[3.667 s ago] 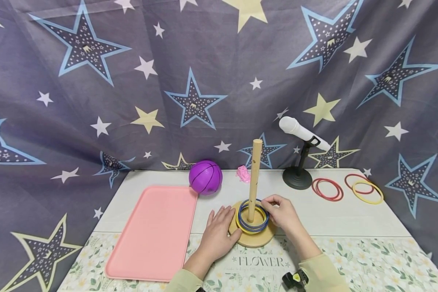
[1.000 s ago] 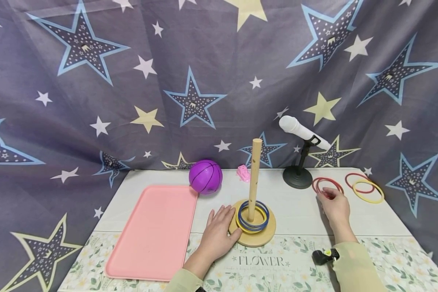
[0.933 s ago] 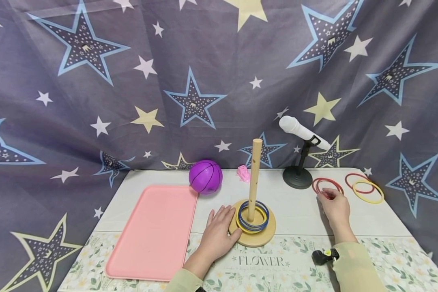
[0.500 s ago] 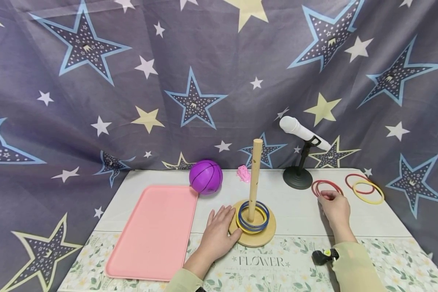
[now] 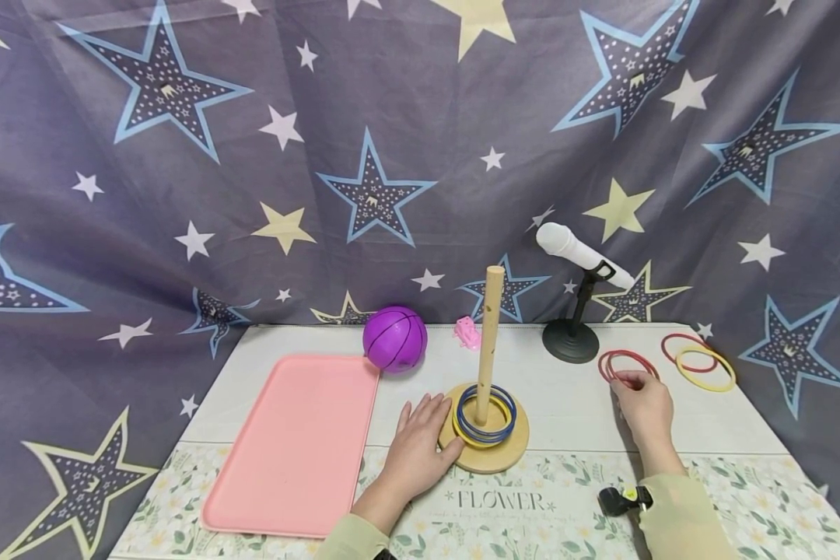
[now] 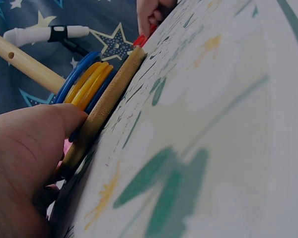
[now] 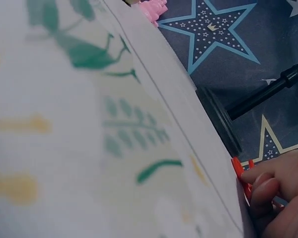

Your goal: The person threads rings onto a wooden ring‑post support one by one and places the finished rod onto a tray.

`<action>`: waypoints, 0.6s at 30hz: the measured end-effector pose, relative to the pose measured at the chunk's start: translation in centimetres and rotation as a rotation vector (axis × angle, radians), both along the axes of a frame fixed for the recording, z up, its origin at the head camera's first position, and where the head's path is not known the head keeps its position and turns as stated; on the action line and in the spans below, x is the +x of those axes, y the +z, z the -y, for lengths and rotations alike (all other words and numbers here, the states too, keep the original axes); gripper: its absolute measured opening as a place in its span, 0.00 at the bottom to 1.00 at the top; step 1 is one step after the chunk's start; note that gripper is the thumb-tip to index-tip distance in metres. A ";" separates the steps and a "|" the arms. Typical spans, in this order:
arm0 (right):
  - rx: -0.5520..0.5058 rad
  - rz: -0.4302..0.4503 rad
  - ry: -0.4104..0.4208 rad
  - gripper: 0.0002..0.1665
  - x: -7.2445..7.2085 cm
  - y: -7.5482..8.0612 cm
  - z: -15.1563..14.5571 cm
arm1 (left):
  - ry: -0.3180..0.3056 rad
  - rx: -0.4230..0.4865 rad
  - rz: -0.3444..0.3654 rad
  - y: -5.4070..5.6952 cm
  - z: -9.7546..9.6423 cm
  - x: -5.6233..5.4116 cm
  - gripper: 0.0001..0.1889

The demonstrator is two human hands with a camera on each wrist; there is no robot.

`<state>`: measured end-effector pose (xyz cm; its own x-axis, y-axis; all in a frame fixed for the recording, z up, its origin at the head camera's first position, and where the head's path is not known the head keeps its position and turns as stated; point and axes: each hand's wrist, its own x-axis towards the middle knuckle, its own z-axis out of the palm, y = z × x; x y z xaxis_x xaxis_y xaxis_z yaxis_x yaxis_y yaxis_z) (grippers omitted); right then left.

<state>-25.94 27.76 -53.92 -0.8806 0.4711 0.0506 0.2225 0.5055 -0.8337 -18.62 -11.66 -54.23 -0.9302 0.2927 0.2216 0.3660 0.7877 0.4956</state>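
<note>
In the head view my left hand (image 5: pixel 420 455) rests with straight fingers along the left side of a round wooden base (image 5: pixel 511 453), from which a peg (image 5: pixel 488 342) stands upright. Blue and yellow rings (image 6: pixel 92 85) lie stacked around the foot of the peg; the left wrist view has my thumb on the base's edge, right beside them. Farther right, my right hand (image 5: pixel 645 404) pinches the near edge of a red ring (image 5: pixel 626 352), one of two that overlap on the table. Its thumb and forefinger also meet at the red ring (image 7: pixel 238 168) in the right wrist view.
A white microphone (image 5: pixel 581 253) on a black stand (image 5: pixel 570 342) is behind the red rings. Another red ring (image 5: pixel 668 354) and a yellow ring (image 5: pixel 726 373) lie far right. A pink tray (image 5: pixel 294 451), purple ball (image 5: pixel 395 340) and small pink toy (image 5: pixel 467 333) are left and behind.
My right hand has left the blue rings at the peg and moved right to the red rings. In the last half second it shifts only slightly. The left hand stays put.
</note>
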 end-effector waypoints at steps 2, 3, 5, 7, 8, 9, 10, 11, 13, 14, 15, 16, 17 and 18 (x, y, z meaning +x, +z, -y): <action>0.000 -0.004 0.003 0.17 0.2 0.0 0.0 | 0.001 -0.001 0.001 0.0 0.0 0.0 0.37; -0.003 -0.005 0.005 0.16 0.3 0.1 0.0 | 0.002 -0.001 0.000 0.1 0.0 0.0 0.37; -0.012 -0.012 0.005 0.16 0.5 0.1 0.1 | 0.002 -0.002 0.001 0.0 0.0 0.0 0.37; -0.027 -0.014 0.003 0.16 0.7 0.1 0.1 | 0.001 -0.003 0.001 0.0 0.1 0.0 0.37; -0.034 -0.013 -0.002 0.16 0.9 0.2 0.2 | 0.000 -0.003 0.000 0.0 0.1 0.0 0.37; -0.040 -0.014 -0.007 0.16 1.0 0.2 0.2 | -0.001 -0.002 -0.001 0.0 0.1 0.0 0.37; -0.046 -0.014 -0.011 0.17 1.2 0.3 0.3 | -0.001 -0.002 -0.002 0.0 0.1 0.0 0.37; -0.055 -0.014 -0.015 0.17 1.4 0.4 0.3 | -0.001 -0.002 -0.003 0.0 0.1 0.0 0.37; -0.064 -0.012 -0.024 0.18 1.7 0.6 0.5 | 0.000 -0.004 -0.004 0.0 0.0 0.0 0.37; -0.063 -0.012 -0.027 0.18 1.8 0.6 0.5 | 0.000 -0.004 -0.003 0.0 0.0 0.0 0.37; -0.062 -0.015 -0.027 0.18 1.9 0.7 0.5 | 0.001 -0.005 -0.002 0.0 0.0 0.0 0.37; -0.054 -0.016 -0.028 0.18 1.9 0.7 0.5 | 0.003 -0.003 -0.002 0.0 0.0 0.0 0.37; -0.044 -0.019 -0.029 0.18 1.9 0.8 0.6 | 0.004 -0.003 0.001 0.0 0.0 0.0 0.37; -0.024 -0.022 -0.033 0.17 2.0 0.8 0.6 | 0.006 -0.002 0.003 0.0 0.0 0.0 0.37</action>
